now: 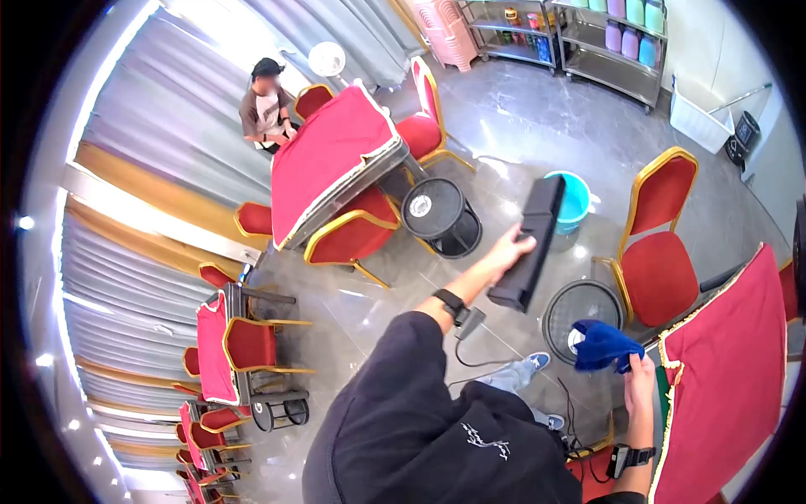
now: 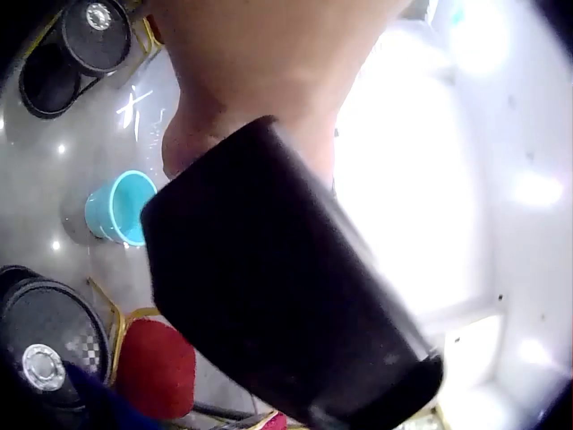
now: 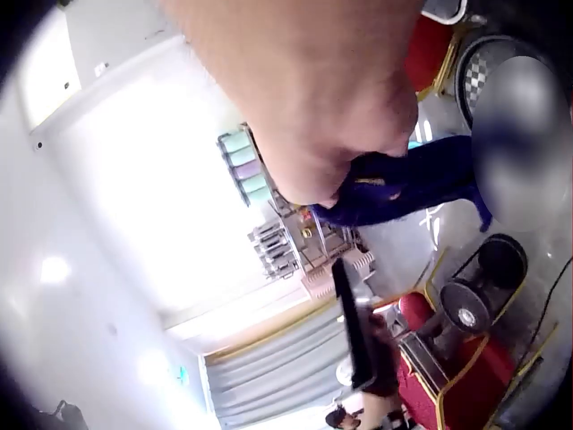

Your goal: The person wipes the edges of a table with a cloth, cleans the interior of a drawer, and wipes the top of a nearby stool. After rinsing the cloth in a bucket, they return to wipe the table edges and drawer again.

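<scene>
My left hand (image 1: pixel 510 252) grips a long black box-shaped object (image 1: pixel 532 248) near the middle of its length and holds it up over the floor. The thumb lies on the near face; the other fingers are hidden behind it. In the left wrist view the black object (image 2: pixel 269 278) fills the middle, its broad end towards the camera. My right hand (image 1: pixel 640 382) holds a bunched dark blue cloth (image 1: pixel 600 344) by one end, beside the red-covered table (image 1: pixel 730 370). The cloth (image 3: pixel 412 184) hangs from the fingers in the right wrist view.
A turquoise bucket (image 1: pixel 573 202) stands beyond the black object. Round black bins (image 1: pixel 437 214) and red chairs (image 1: pixel 659 260) stand on the grey floor. Another person (image 1: pixel 267 109) is at a red-draped table (image 1: pixel 336 160). Shelves (image 1: pixel 613 59) line the back. Dark cables (image 1: pixel 569 412) trail by my feet.
</scene>
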### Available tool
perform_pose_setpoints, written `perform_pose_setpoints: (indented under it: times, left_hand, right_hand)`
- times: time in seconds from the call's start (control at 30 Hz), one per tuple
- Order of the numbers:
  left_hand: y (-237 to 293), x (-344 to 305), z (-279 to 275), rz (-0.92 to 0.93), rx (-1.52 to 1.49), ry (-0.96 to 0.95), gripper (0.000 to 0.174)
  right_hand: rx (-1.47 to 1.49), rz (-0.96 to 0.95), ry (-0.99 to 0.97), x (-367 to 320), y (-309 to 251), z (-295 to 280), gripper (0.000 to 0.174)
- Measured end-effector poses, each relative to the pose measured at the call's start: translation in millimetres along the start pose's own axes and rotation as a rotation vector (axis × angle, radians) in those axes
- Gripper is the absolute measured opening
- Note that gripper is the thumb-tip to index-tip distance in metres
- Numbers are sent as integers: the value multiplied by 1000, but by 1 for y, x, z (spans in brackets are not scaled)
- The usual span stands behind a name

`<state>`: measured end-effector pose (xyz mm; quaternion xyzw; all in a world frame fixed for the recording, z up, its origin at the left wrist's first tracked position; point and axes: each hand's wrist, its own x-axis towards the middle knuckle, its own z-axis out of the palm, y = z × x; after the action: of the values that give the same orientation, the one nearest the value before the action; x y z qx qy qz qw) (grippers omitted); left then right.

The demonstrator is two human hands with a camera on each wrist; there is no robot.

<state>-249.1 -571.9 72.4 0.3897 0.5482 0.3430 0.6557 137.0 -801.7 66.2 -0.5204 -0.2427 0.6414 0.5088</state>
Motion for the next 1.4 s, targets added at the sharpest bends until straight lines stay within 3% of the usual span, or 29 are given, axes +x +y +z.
perform_pose_setpoints:
  times: [0.03, 0.07, 0.1, 0.13, 0.17, 0.2, 0.37, 0.53, 0.6, 0.67, 0.73, 0.87, 0.9, 0.97, 1.07, 1.1, 1.13, 1.17, 1.2, 1.23, 1.27, 1.3, 1.33, 1.4]
  left_hand:
    - [31, -23, -5, -20, -19, -53, 78]
    - [36, -32, -14, -48, -197, -83, 61]
    - [27, -27, -29, -80, -189, -134, 54]
    - [19, -22, -43, -111, -179, -185, 53]
    - [43, -44, -32, -259, -224, -167, 58]
    - [38, -45, -21, -184, -568, -224, 63]
    - [57, -74, 21, -45, -494, -485, 71]
    - [66, -91, 74, 39, -263, -487, 73]
    - [65, -96, 79, -4, -256, -553, 74]
    - [53, -95, 78, -107, -279, -614, 77]
    - [50, -105, 87, -66, -273, -644, 77]
    - [44, -115, 90, 4, -145, -697, 101]
    - [45, -119, 90, 19, -86, -738, 109]
    - [45, -128, 110, 95, 4, -753, 120]
    - [39, -141, 149, 238, 162, -688, 129]
    - [22, -130, 144, 390, 365, -679, 123]
    - [24, -139, 150, 379, 443, -738, 116]
    - [16, -133, 148, 427, 500, -799, 117]
    - [2, -131, 144, 369, 474, -806, 116]
    - [1, -141, 152, 354, 506, -790, 115]
    - [-12, -133, 146, 304, 509, -816, 114]
    - [-13, -131, 150, 274, 531, -829, 115]
    - [-15, -128, 155, 247, 553, -832, 115]
    - [-16, -113, 166, 171, 657, -962, 114]
  right_hand:
    - [43, 9, 32, -4, -7, 2, 26]
    - [124, -39, -19, -8, -6, -2, 29]
    - [167, -52, -13, -10, 1, -14, 32]
    - [234, -102, -129, -14, -11, -5, 34]
    - [278, -114, -127, -17, -19, 3, 36]
    - [322, -136, -151, -19, -24, 10, 40]
    - [405, -221, -334, -39, -60, 48, 54]
    - [514, -202, -429, -70, -87, 76, 63]
    - [432, -134, -475, -81, -89, 80, 59]
    - [193, -222, -571, -86, -97, 92, 58]
    - [69, -310, -629, -91, -105, 92, 56]
    - [74, -496, -429, -109, -124, 103, 51]
    - [-108, -547, -432, -106, -137, 104, 53]
    - [-908, -941, -242, -81, -152, 106, 52]
    - [-1385, -1019, 163, -46, -141, 89, 40]
    - [-1405, -1112, 360, -32, -130, 78, 38]
    - [-1419, -944, 380, -24, -123, 63, 33]
    - [-1395, -913, 448, -11, -111, 49, 26]
    - [-1587, -870, 275, -12, -107, 36, 22]
    - [-1595, -1022, 273, -9, -91, 27, 22]
    - [-1598, -1010, 204, -14, -78, 23, 23]
    - [-1565, -1037, 192, -21, -61, 25, 23]
    - [-1375, -935, 176, -25, -40, 30, 26]
    - [-1197, -988, 239, -42, 5, 29, 32]
